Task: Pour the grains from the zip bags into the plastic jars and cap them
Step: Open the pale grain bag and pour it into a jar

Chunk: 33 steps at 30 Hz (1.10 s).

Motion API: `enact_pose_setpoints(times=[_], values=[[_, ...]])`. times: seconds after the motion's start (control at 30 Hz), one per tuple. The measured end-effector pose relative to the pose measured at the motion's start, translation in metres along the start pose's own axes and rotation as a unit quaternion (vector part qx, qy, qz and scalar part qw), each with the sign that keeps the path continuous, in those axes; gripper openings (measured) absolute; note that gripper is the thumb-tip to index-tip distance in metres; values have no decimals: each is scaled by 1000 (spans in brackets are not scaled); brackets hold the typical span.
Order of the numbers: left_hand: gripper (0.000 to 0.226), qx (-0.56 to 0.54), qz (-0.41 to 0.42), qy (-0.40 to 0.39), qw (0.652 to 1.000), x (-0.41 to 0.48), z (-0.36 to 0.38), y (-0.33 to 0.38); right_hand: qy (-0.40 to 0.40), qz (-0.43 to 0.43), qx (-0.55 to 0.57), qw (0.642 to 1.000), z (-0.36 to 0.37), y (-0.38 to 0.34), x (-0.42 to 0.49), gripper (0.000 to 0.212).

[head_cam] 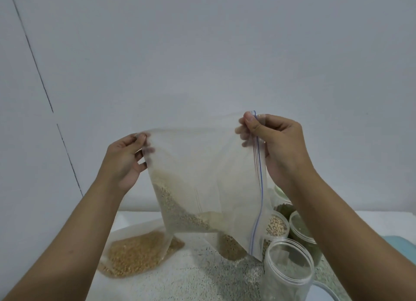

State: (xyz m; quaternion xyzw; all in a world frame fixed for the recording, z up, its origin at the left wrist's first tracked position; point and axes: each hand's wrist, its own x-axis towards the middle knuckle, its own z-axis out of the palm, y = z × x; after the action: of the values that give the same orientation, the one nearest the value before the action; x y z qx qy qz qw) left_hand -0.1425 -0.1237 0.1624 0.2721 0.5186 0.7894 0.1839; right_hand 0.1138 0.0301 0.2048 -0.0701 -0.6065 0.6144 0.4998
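Open air fills the upper half of the frame, in front of the wall (202, 53). At centre a zip bag (209, 183) hangs between the left hand (125, 163) and right hand (281, 147), screening the tabletop (198, 280) behind it. At lower right an open empty jar (289, 269) stands just beside the bag's low corner, with a jar of pale grain (277, 226) and a jar of green grain (300, 227) crowded behind it. At lower left a bag of brown grain (137, 253) lies flat. A speckled strip of tabletop runs between it and the empty jar.

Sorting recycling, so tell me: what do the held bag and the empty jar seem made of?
Held bag: thin, translucent plastic film, slightly frosted; it creases and grains show through. Empty jar: rigid clear plastic, probably, glossy; moulded thread ridges ring its mouth.
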Motion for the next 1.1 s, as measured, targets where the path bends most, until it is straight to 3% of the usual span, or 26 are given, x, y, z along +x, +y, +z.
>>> enact_pose_setpoints(times=[0.33, 0.47, 0.73, 0.93, 1.1], values=[[14, -8, 15, 9, 1000, 4, 29, 1, 24, 16, -1, 1000, -23, -5, 9, 15], [25, -24, 24, 8, 999, 1, 41, 2, 30, 16, 2, 999, -34, -8, 9, 15], [18, -19, 30, -23, 999, -7, 59, 1, 48, 23, 13, 999, -55, -11, 3, 14], [42, -21, 33, -37, 999, -14, 70, 0, 55, 22, 19, 998, -67, -9, -5, 11], [37, -18, 39, -60, 997, -21, 78, 3, 71, 27, 62, 995, -77, -2, -17, 14]])
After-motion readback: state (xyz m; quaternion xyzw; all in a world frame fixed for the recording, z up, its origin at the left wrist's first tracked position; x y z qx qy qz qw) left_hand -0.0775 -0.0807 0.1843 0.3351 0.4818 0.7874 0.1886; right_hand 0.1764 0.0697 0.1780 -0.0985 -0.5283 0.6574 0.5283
